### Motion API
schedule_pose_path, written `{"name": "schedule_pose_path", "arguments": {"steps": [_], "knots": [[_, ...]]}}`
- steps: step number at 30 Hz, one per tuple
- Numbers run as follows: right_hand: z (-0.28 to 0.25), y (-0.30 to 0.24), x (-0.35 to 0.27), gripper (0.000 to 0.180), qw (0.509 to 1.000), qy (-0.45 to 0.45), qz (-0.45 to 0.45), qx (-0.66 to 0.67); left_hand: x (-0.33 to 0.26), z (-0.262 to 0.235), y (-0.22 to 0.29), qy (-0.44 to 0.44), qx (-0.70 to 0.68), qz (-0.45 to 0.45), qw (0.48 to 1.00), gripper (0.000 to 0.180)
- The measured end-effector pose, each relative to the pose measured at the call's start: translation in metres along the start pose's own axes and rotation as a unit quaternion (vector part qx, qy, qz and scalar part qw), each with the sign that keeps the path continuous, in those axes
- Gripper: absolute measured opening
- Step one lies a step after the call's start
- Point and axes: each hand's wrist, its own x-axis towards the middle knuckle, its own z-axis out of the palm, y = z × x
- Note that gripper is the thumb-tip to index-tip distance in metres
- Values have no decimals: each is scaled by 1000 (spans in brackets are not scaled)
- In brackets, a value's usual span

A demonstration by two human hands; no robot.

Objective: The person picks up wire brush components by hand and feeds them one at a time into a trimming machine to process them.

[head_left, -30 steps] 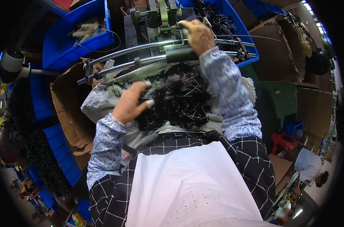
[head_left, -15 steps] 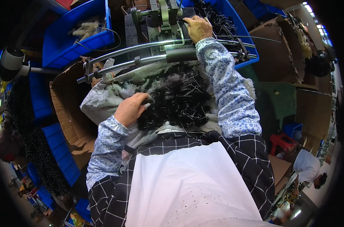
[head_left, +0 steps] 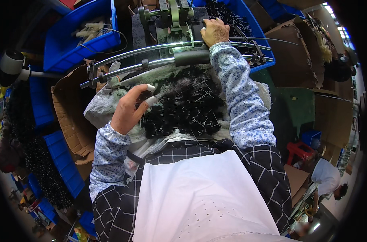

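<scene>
So the left hand [head_left: 129, 109] is held loose, thumb and finger spread with nothing gripped, white covers worn on both tips. Just right of that loose grip, a heap of black wire-stemmed brushes [head_left: 183, 113] is spread on a grubby whitish sack [head_left: 100, 107]. The right hand [head_left: 215, 33] is curled beyond the heap, but whatever's pinched there, if anything, can't be told. Just left of that curled grip a machine wheel [head_left: 174, 15] is mounted; to its right, more dark bristly pieces [head_left: 227, 18] are piled in a blue bin [head_left: 261, 34].
</scene>
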Motion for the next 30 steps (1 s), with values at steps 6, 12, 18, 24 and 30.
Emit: {"name": "schedule_pose_path", "arguments": {"steps": [6, 12, 18, 24, 30], "knots": [[6, -41, 3, 24, 1000, 20, -7, 14, 6, -3, 5, 14, 9, 28, 999, 33], [15, -62, 4, 17, 997, 77, -27, 17, 10, -3, 12, 19, 25, 20, 999, 32], [10, -20, 1, 23, 999, 33, -29, -7, 10, -10, -1, 88, 51, 92, 991, 30], [-7, 17, 21, 24, 998, -42, 21, 31, 13, -17, -12, 81, 6, 81, 993, 27], [-25, 47, 34, 24, 998, -48, -29, -19, 21, -10, -15, 34, -165, 4, 986, 34]]}}
